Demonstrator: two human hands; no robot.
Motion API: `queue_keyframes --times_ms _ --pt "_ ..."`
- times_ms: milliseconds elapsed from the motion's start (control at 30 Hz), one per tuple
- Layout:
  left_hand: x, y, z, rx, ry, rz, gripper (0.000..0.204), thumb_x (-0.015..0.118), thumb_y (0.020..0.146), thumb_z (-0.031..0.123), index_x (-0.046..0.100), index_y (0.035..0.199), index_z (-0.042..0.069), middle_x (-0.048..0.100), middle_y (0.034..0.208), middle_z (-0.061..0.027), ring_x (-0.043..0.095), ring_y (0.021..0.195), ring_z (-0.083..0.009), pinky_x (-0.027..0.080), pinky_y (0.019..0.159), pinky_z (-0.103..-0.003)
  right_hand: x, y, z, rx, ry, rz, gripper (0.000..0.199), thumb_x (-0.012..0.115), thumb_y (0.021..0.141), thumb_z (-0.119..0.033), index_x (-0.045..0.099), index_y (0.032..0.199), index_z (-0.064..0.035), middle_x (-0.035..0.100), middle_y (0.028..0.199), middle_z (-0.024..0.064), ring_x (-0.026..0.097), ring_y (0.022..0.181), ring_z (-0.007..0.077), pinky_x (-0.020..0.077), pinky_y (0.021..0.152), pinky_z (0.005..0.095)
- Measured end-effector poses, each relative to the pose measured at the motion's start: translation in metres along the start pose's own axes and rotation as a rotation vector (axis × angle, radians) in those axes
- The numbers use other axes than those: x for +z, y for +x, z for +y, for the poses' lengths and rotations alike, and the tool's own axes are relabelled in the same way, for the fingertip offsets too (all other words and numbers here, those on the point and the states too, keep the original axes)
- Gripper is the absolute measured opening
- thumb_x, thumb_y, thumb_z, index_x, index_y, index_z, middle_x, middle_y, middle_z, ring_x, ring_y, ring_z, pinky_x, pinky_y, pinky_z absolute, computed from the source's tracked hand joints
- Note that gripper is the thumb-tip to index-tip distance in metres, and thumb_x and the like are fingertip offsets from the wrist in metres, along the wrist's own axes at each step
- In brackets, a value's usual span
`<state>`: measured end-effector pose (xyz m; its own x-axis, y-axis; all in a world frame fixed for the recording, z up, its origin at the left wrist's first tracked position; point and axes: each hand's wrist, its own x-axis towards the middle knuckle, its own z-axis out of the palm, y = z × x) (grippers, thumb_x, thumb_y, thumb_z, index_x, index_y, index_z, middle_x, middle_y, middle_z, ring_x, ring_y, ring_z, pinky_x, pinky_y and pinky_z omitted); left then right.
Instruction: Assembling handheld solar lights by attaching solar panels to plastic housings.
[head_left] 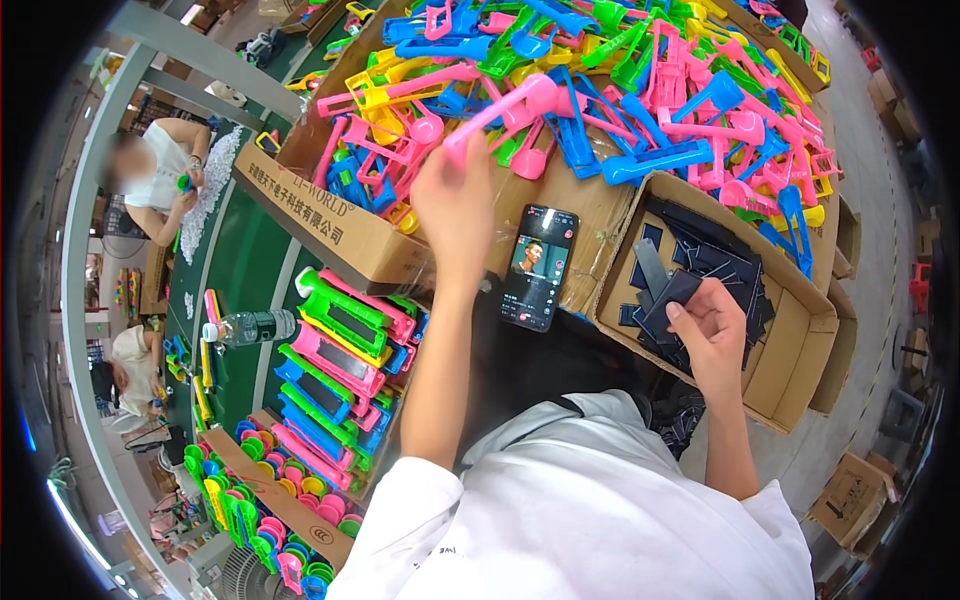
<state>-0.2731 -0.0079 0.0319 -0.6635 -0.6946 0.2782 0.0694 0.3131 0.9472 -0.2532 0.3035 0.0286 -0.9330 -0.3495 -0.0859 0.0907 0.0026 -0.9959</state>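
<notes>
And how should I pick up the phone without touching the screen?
Best, I think, to take the smartphone by its long edges near the middle, thumb on one, fingers on the other. Come from its lower end, the wearer's side: it's slim, its lit face is turned up, and the smaller open cardboard box is close on its right.

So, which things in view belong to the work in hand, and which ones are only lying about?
Seemingly in use:
pink plastic part, in the left hand
dark rectangular panel, in the right hand
dark panels in an open cardboard carton
heap of coloured plastic parts

Probably just lying about:
smartphone, screen lit
capped clear plastic bottle
</notes>
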Motion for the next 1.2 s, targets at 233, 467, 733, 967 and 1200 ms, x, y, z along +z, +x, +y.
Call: queue_keyframes --times_ms 233,467,733,967,1200 --pt "-0.027 -0.117 0.018 -0.587 -0.712 -0.183 0.038 0.063 0.106 0.023 0.055 0.134 -0.001 0.071 0.117 -0.0139 0.072 0.106 -0.0211 0.059 0.096 -0.034 0.027 -0.007 0.000 0.227 0.304 -0.140 0.019 0.068 0.099 -0.005 0.064 0.117 -0.0038 0.073 0.107 0.0052 0.069 0.090 0.0121 0.0561 0.074 0.0276" --pt "-0.038 -0.187 0.028 -0.669 -0.885 -0.353 0.043 0.067 0.099 0.000 0.048 0.137 0.002 0.067 0.128 -0.0203 0.069 0.116 -0.0246 0.056 0.103 -0.037 0.035 -0.015 0.017 0.137 0.282 -0.187 0.019 0.068 0.099 -0.006 0.064 0.116 0.0001 0.072 0.104 0.0066 0.067 0.087 0.0124 0.0560 0.075 0.0287" --pt "-0.061 -0.202 0.018 -0.704 -0.957 -0.592 0.068 0.069 0.093 -0.005 0.038 0.153 0.008 0.062 0.133 -0.0133 0.066 0.115 -0.0187 0.053 0.098 -0.031 0.043 -0.030 0.009 0.110 0.173 -0.182 0.015 0.067 0.097 -0.005 0.064 0.110 0.0013 0.070 0.096 0.0062 0.066 0.080 0.0113 0.0549 0.069 0.0263" --pt "-0.103 -0.225 -0.002 -0.720 -0.954 -0.552 0.034 0.064 0.101 0.000 0.045 0.128 0.007 0.065 0.125 -0.0108 0.067 0.109 -0.0157 0.056 0.094 -0.032 0.083 -0.036 0.004 0.236 0.063 -0.443 0.014 0.068 0.095 0.001 0.063 0.109 0.0022 0.070 0.095 0.0055 0.067 0.080 0.0090 0.0555 0.068 0.0245" --pt "-0.127 -0.268 -0.027 -0.675 -0.975 -0.389 0.042 0.056 0.109 0.011 0.037 0.147 0.008 0.061 0.140 -0.0127 0.061 0.124 -0.0165 0.048 0.105 -0.035 0.116 -0.049 0.017 0.365 -0.008 -0.625 0.015 0.070 0.096 0.000 0.064 0.110 0.0028 0.073 0.095 0.0075 0.069 0.078 0.0100 0.0567 0.065 0.0252"
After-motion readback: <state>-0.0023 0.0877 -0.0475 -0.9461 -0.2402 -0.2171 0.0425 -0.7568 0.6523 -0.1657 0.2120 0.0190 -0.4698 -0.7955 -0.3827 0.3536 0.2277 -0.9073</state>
